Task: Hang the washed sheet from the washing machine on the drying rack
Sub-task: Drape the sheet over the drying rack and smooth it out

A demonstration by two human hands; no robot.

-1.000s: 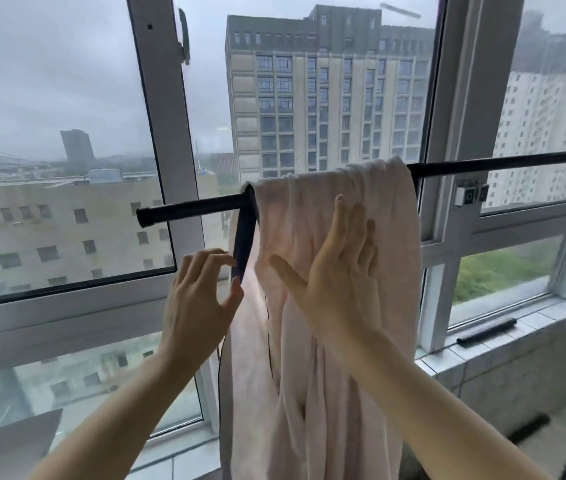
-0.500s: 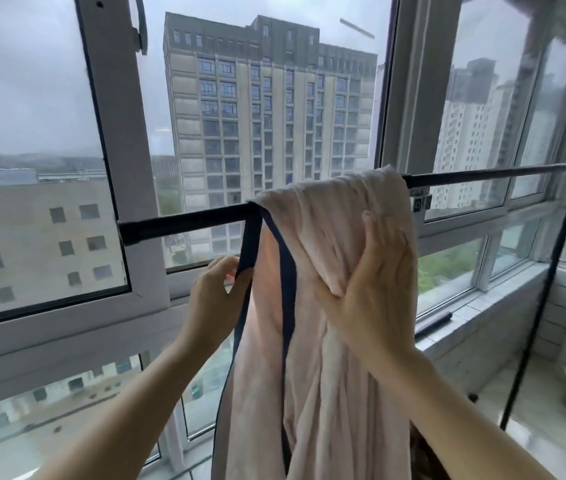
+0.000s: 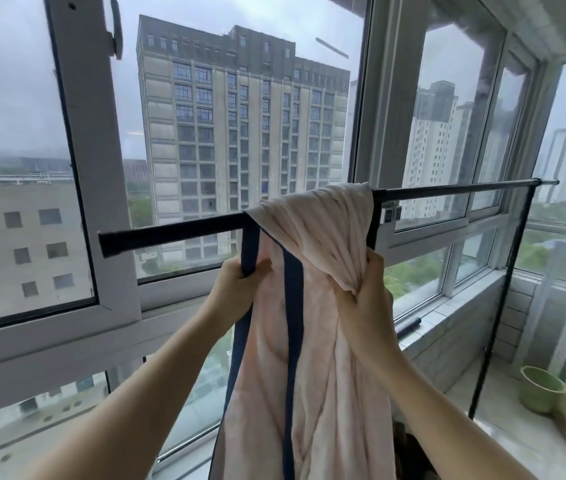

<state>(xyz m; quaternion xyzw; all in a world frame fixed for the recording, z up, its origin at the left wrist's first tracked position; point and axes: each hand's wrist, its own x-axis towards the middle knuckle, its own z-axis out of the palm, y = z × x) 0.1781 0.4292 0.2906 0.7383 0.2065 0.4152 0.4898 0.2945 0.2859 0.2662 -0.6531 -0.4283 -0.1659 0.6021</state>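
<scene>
You're on a glazed balcony, its tall window (image 3: 94,168) facing grey towers under an overcast sky. The pink sheet (image 3: 312,341) with navy edging hangs bunched over the black rack bar (image 3: 170,233), draping down between your arms. Your left hand (image 3: 236,289) grips the navy border just below the bar. Your right hand (image 3: 366,306) clutches a gathered fold of pink cloth. A green pot (image 3: 541,393) sits on the floor, far right.

sheet (image 3: 312,341) cut off at bottom edge, rack bar (image 3: 170,233) partly hidden under it
</scene>
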